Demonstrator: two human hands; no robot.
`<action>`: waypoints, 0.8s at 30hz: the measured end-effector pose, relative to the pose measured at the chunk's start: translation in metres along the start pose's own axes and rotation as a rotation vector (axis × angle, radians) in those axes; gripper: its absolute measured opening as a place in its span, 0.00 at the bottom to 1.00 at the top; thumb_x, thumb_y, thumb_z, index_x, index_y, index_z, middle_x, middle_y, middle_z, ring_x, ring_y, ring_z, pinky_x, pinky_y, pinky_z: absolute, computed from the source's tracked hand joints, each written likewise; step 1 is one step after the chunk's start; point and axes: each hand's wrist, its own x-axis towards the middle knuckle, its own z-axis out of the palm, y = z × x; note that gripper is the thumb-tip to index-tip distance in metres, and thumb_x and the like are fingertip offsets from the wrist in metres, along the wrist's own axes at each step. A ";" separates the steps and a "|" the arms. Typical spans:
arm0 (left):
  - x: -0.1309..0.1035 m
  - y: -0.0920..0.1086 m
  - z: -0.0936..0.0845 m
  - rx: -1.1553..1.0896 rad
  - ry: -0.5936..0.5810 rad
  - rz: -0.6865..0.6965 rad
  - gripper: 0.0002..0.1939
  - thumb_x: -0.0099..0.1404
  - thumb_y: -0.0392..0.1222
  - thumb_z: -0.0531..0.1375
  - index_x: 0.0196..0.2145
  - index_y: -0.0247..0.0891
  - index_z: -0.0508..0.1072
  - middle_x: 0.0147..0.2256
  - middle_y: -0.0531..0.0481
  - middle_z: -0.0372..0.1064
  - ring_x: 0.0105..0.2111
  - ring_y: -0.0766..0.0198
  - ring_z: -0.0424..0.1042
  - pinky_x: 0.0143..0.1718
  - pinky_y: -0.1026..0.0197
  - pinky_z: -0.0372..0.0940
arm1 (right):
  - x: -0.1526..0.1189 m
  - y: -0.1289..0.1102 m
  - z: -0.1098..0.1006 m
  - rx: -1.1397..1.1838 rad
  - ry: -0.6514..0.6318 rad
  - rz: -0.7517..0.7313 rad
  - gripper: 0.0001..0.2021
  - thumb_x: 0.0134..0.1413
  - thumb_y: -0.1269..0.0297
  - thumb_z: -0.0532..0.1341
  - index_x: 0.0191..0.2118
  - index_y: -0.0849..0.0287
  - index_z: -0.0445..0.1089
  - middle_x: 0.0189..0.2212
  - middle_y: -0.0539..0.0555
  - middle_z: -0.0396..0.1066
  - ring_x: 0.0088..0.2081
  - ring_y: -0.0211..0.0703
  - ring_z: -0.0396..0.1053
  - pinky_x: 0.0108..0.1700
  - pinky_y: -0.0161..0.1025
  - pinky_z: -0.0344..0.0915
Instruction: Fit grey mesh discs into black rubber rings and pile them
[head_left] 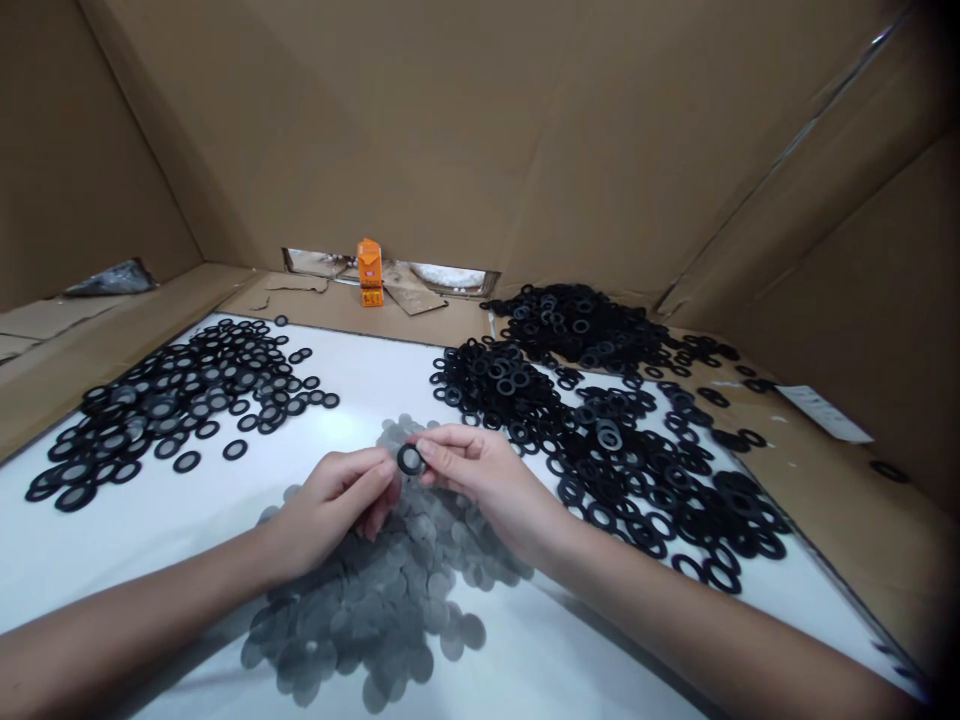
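Between the thumb and fingers of my right hand [469, 465] is a black rubber ring washer [401, 470], held upright over the middle of the white board. Grey shows through its centre; whether a disc sits inside it, I cannot tell. My left hand [341, 500] is closed, thumb against curled fingers, right beside the ring's left edge; what it pinches, if anything, is hidden. Under both hands spreads a heap of thin grey round discs [367, 610].
Black rings with grey centres [180, 390] lie scattered at left. Large piles of open black rings [622, 450] cover the right side and spill onto cardboard. A small orange box [370, 272] stands at the back, near a slot in the cardboard wall [420, 130]. A white label [823, 414] lies at right.
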 end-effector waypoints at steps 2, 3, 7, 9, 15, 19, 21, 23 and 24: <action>0.001 -0.001 0.000 -0.070 -0.007 -0.039 0.19 0.69 0.50 0.49 0.25 0.36 0.63 0.19 0.55 0.61 0.20 0.70 0.62 0.23 0.67 0.59 | 0.001 -0.002 -0.001 -0.129 -0.015 -0.083 0.08 0.48 0.62 0.67 0.34 0.59 0.77 0.30 0.50 0.74 0.28 0.33 0.68 0.35 0.32 0.64; 0.001 -0.002 0.000 -0.102 -0.006 -0.058 0.18 0.69 0.51 0.49 0.26 0.36 0.63 0.20 0.56 0.61 0.20 0.70 0.62 0.22 0.67 0.59 | 0.001 -0.004 -0.001 -0.179 -0.027 -0.118 0.07 0.48 0.63 0.66 0.34 0.59 0.77 0.29 0.50 0.74 0.28 0.34 0.68 0.34 0.33 0.64; 0.002 -0.004 0.000 -0.117 -0.034 -0.077 0.17 0.69 0.51 0.50 0.28 0.36 0.64 0.18 0.56 0.62 0.18 0.70 0.61 0.21 0.68 0.57 | -0.001 -0.009 0.001 -0.246 -0.036 -0.188 0.05 0.50 0.66 0.65 0.33 0.59 0.77 0.28 0.50 0.74 0.30 0.35 0.68 0.36 0.33 0.64; 0.002 -0.003 0.002 -0.107 -0.009 -0.059 0.18 0.68 0.50 0.51 0.26 0.36 0.64 0.17 0.57 0.61 0.17 0.71 0.61 0.21 0.68 0.57 | -0.004 -0.009 0.004 -0.197 -0.014 -0.169 0.06 0.51 0.64 0.64 0.35 0.59 0.76 0.28 0.49 0.74 0.30 0.34 0.69 0.35 0.33 0.65; -0.004 0.003 0.007 -0.082 0.178 -0.046 0.18 0.68 0.50 0.51 0.25 0.37 0.64 0.18 0.56 0.62 0.19 0.69 0.62 0.22 0.66 0.59 | -0.010 -0.002 0.013 -0.038 -0.029 0.000 0.11 0.48 0.58 0.66 0.34 0.61 0.71 0.28 0.50 0.72 0.28 0.35 0.71 0.35 0.34 0.66; -0.006 0.006 0.004 0.122 0.073 0.006 0.19 0.69 0.48 0.49 0.26 0.35 0.67 0.20 0.54 0.64 0.22 0.68 0.63 0.25 0.65 0.57 | -0.011 -0.005 0.015 -0.097 0.033 -0.031 0.10 0.45 0.61 0.68 0.30 0.62 0.71 0.23 0.48 0.71 0.27 0.34 0.69 0.34 0.32 0.65; -0.004 0.007 0.001 0.166 0.045 0.035 0.20 0.70 0.48 0.48 0.25 0.35 0.68 0.21 0.54 0.64 0.23 0.68 0.63 0.26 0.65 0.57 | -0.011 -0.009 0.014 -0.153 0.030 -0.019 0.09 0.44 0.62 0.68 0.30 0.62 0.72 0.22 0.48 0.71 0.26 0.34 0.68 0.33 0.32 0.64; -0.002 0.006 -0.001 0.149 0.045 0.038 0.18 0.69 0.49 0.49 0.27 0.36 0.67 0.21 0.54 0.63 0.23 0.68 0.63 0.26 0.65 0.57 | -0.011 -0.012 0.014 -0.203 0.005 -0.004 0.08 0.44 0.63 0.67 0.28 0.62 0.72 0.22 0.48 0.70 0.26 0.34 0.67 0.32 0.32 0.63; -0.001 0.005 -0.002 0.125 0.046 0.026 0.17 0.69 0.49 0.50 0.28 0.36 0.67 0.22 0.55 0.63 0.23 0.68 0.63 0.26 0.65 0.58 | -0.011 -0.013 0.014 -0.224 -0.011 -0.003 0.07 0.45 0.63 0.67 0.28 0.62 0.73 0.21 0.48 0.70 0.26 0.34 0.67 0.31 0.32 0.62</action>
